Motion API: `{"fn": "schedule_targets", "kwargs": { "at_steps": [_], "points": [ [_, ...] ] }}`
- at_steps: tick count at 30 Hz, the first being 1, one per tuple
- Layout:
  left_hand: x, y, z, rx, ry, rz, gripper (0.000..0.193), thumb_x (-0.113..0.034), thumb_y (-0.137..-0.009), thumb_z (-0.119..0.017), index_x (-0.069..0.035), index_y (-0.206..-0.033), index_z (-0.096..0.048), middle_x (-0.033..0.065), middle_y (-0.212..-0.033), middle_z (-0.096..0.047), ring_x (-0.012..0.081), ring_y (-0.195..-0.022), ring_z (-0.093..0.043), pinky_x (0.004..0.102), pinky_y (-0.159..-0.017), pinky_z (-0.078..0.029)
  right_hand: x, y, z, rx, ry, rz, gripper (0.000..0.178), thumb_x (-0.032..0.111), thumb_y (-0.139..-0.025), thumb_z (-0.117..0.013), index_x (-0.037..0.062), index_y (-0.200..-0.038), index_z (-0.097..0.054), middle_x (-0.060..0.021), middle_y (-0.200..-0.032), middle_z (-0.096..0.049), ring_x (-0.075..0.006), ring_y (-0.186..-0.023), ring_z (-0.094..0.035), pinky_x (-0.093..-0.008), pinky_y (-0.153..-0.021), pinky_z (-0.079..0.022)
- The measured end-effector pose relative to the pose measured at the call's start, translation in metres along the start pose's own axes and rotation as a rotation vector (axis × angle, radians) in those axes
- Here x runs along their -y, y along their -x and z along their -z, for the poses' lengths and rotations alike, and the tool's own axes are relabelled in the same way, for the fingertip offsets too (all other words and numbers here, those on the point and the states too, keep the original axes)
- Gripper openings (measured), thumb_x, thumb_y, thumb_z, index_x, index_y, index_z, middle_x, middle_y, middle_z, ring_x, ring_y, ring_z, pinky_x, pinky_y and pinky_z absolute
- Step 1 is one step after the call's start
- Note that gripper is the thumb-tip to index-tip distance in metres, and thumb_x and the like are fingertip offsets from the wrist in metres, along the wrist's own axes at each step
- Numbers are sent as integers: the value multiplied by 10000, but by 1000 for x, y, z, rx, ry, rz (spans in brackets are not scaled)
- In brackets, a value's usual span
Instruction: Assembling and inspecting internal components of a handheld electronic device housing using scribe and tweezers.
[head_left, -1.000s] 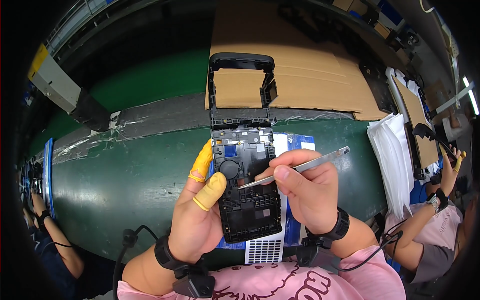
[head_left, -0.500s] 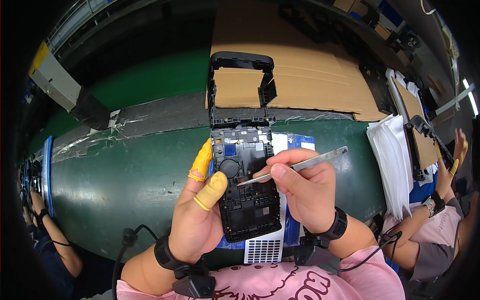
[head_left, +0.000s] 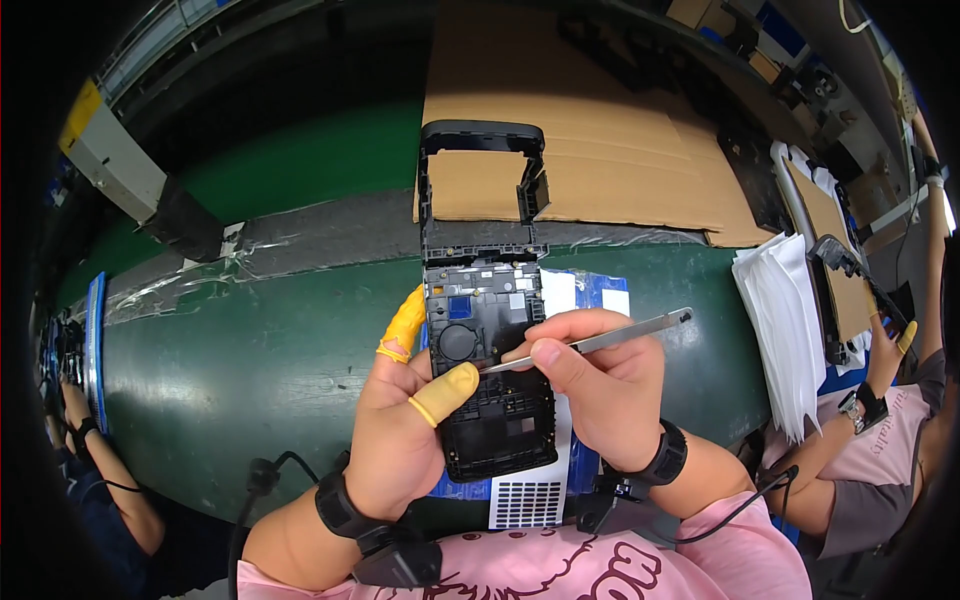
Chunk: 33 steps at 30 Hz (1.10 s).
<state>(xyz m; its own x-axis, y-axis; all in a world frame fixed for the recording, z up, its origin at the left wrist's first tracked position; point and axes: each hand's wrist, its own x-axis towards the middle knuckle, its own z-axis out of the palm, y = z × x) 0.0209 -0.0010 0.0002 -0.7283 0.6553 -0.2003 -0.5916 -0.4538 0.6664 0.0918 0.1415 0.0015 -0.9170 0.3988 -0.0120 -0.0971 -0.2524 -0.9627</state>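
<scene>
My left hand (head_left: 398, 425), with yellow finger cots on thumb and forefinger, grips a black plastic device housing (head_left: 500, 305) by its left side. The housing has an open rectangular frame at its far end and a ribbed inner face turned up, with a round black disc (head_left: 458, 342) and a small blue square (head_left: 459, 307) on it. Between the thumb and fingers of my right hand (head_left: 610, 385) are metal tweezers (head_left: 635, 330). Their tip reaches the inside of the housing, right by my left thumb. Whether the tip pinches anything is too small to tell.
A sheet of small dark labels (head_left: 528, 504) and blue packaging (head_left: 590, 480) lie under the housing on the green table (head_left: 250, 370). Cardboard (head_left: 610, 170) covers the far side. White sheets (head_left: 780, 330) stack at the right, near a co-worker's hand (head_left: 885, 350). Another person's arm (head_left: 120, 490) is at left.
My left thumb has shifted right across the housing to the tweezers' tip. The housing has tilted slightly, its far end coming a little nearer. At right, the co-worker's other arm has risen.
</scene>
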Motion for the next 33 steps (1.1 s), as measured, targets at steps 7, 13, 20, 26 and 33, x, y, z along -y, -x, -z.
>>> {"fn": "schedule_targets", "kwargs": {
  "at_steps": [7,13,20,26,33],
  "points": [
    [-2,-30,10,-147,-290,-119,516,114,-738,-458,-6,-1234,-377,97,-1013,-567,163,-907,-562,293,-824,-460,12,-14,21,-161,-249,123,120,59,-804,-586,-33,-880,-584,-83,-722,-607,-61,-520,-441,-181,-452,-342],
    [-103,-176,55,-73,-344,-178,418,-148,-806,-593,1,-1164,-436,89,-893,-584,172,-787,-604,330,-680,-503,4,-34,63,-275,-207,243,90,46,-797,-588,-28,-848,-580,-97,-719,-613,-57,-524,-469,-174,-448,-345],
    [-78,-219,70,-396,-1252,-645,567,-137,-744,-656,51,-1213,-399,151,-1117,-484,262,-1095,-442,300,-934,-332,10,-42,85,-296,-259,205,99,82,-781,-618,13,-849,-595,-64,-689,-615,-46,-530,-488,-172,-461,-364],
    [5,-146,-29,168,-1698,-797,414,-21,-706,-624,9,-1100,-502,138,-1242,-374,302,-1140,-383,333,-982,-302,24,-45,100,-308,-487,160,89,100,-789,-604,22,-820,-575,-68,-660,-601,-60,-500,-492,-176,-426,-358],
    [11,-210,-147,298,-1664,-921,319,-14,-726,-592,32,-1038,-541,136,-1097,-503,273,-1001,-508,315,-890,-391,26,-56,163,-480,-391,266,99,92,-794,-587,-2,-814,-562,-60,-657,-576,-58,-500,-467,-187,-426,-359]
  ]
}}
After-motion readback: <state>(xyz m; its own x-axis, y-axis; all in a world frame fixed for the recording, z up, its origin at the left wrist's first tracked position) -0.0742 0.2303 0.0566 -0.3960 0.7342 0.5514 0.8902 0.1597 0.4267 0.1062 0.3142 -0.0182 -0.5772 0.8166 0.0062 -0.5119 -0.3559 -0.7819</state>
